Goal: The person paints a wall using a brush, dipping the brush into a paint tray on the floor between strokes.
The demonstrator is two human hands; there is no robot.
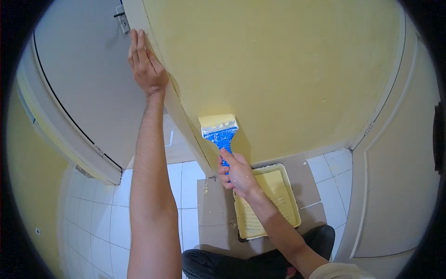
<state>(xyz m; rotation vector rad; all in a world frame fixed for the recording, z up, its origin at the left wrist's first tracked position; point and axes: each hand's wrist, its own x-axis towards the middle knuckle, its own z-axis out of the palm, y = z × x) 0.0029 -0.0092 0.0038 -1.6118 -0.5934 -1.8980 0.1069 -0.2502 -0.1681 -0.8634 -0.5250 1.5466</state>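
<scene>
- While the left hand (147,67) lies flat on the white doorframe (195,153), the right hand (238,174) grips a wide blue-handled paintbrush (220,135).
- Painting the yellow wall (288,79) seems underway, likely needing even strokes.

The curled fingers of the right hand (239,176) cover part of a blue-handled brush (220,134), while the right forearm (281,235) blocks a stretch of a paint tray (291,197). The palm of the left hand (148,69), set against a pale door frame (176,111), is out of sight. Dark-trousered legs (227,265) and a pale sleeve (341,271) run off the lower edge; a grey door (83,69) is cropped at the top. A dark object (439,139) at the right rim and a reddish patch (291,270) by the forearm show too little to identify; a small round spot (38,230) at far left is too tiny to make out
</scene>
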